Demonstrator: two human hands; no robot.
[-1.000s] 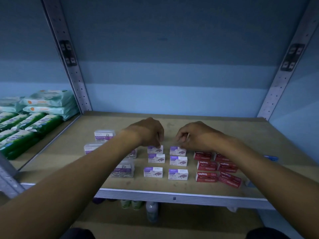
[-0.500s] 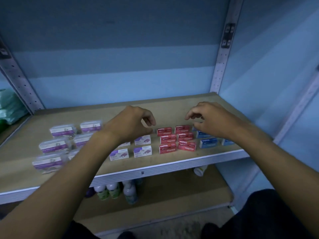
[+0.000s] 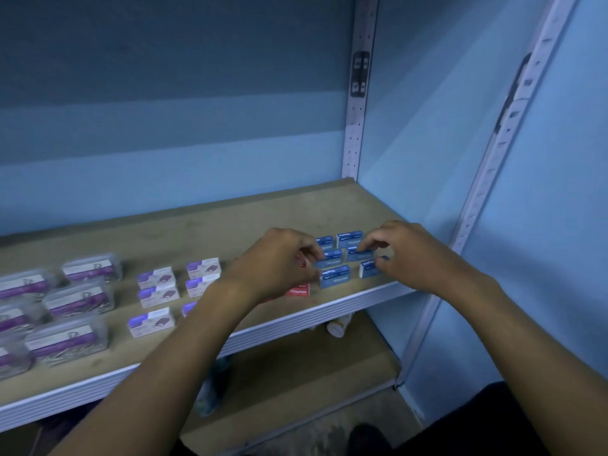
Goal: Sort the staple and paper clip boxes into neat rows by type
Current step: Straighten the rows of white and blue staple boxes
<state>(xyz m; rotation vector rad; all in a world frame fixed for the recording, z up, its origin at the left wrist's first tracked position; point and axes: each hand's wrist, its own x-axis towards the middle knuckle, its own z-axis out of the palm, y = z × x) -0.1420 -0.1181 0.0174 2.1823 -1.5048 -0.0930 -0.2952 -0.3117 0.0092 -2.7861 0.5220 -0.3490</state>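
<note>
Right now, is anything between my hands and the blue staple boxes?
Nothing visible. The left hand and right hand are already at the blue boxes, fingertips on them. The red boxes sit beside them, mostly hidden under the left hand, not in the way.

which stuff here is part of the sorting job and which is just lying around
Job: blue staple boxes, red staple box, white and purple boxes, clear clip boxes, left hand, right hand.

Lying about: bottle on the lower shelf.
</note>
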